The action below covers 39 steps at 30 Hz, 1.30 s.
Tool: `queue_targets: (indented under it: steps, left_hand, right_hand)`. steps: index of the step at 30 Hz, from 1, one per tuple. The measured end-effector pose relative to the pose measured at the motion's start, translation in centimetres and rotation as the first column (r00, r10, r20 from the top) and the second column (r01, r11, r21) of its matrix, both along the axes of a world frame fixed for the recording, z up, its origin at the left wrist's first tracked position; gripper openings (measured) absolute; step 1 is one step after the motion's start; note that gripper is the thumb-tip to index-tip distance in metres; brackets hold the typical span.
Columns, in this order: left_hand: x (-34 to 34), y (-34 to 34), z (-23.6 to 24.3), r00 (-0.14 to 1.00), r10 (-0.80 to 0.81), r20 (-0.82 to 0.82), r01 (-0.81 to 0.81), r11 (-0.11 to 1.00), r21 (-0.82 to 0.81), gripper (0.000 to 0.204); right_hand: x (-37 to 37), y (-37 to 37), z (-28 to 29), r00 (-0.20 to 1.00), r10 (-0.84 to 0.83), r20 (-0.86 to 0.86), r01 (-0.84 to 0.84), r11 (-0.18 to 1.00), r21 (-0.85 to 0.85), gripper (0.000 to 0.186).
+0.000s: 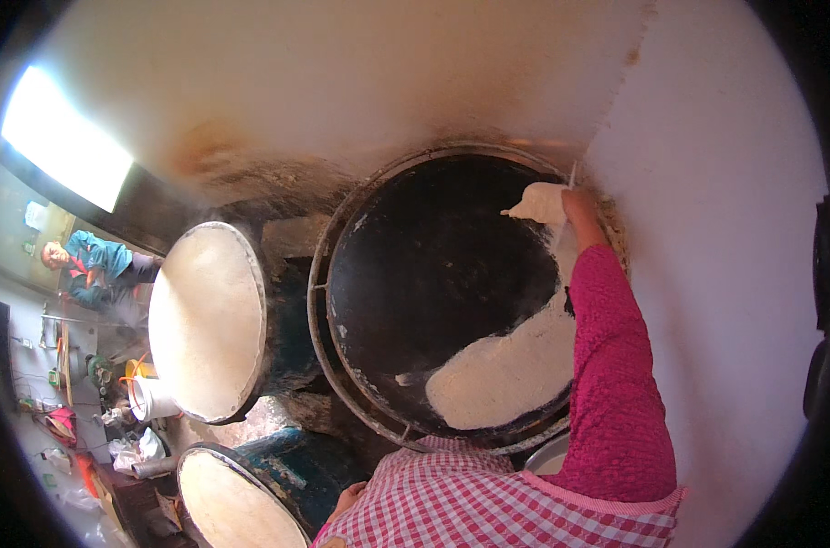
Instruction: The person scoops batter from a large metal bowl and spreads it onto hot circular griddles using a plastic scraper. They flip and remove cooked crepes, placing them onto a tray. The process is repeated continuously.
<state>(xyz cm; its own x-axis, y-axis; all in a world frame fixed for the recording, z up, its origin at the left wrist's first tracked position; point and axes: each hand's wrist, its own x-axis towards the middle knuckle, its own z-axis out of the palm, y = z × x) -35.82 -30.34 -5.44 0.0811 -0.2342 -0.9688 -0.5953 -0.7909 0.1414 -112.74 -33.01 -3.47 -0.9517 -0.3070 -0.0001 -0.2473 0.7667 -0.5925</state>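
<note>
Against the scorched wall (360, 82), just ahead of where the worker stands, a big round black griddle (433, 256) sits inside a metal ring (316, 301), and pale batter (502, 370) lies on it in a curved band, widest along the near edge and running up the right side to a tongue-shaped patch at the far right. I would judge the coating well under half done: the near and right parts are covered, while dark metal shows across the middle, the left and most of the far side. The worker's right hand (579, 217), at the end of a magenta sleeve (611, 365), is at the far right beside that patch, its fingers seemingly closed around a thin pale tool (573, 173), though its working end is hard to make out. Low on the left, the left hand (349, 499) shows only in part beside the checked apron (451, 484), its fingers hidden, so I cannot tell whether it holds anything. To the left, a second round griddle (205, 320) and, nearer, a third round griddle (237, 502) look coated right across, as far as they show. A pale bowl (547, 457) peeks out between apron and sleeve, and a white bucket (153, 399) stands beyond the second griddle.
</note>
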Motion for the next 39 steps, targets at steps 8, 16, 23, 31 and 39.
queue_targets:
  steps: [8,16,23,31,39]
  left_hand:
    - [0.1,0.0,-1.6,0.979,-0.19,-0.07,0.186,0.981,-0.057,0.044]
    - [0.8,0.6,-3.1,0.995,-0.065,-0.07,0.065,0.998,-0.003,0.04]
    - [0.5,-0.1,-2.7,0.992,0.084,-0.098,-0.088,0.996,-0.034,0.04]
    - [0.7,0.4,-4.1,0.984,-0.116,-0.138,0.119,0.993,0.019,0.044]
    - [-0.4,-1.0,-2.7,0.992,-0.043,-0.116,0.042,0.999,-0.01,0.042]
  right_hand:
    - [-1.4,-0.1,0.0,0.998,0.055,-0.004,-0.055,0.998,0.02,0.027]
    - [0.0,-0.4,1.2,0.996,0.032,-0.085,-0.014,0.979,0.204,0.031]
    - [8.7,-12.3,3.6,0.945,0.327,-0.028,-0.324,0.942,0.086,0.032]
    - [2.9,-4.0,5.1,0.99,0.031,-0.14,0.01,0.958,0.286,0.031]
    - [10.6,-14.8,3.8,0.948,0.317,-0.013,-0.316,0.946,0.073,0.029]
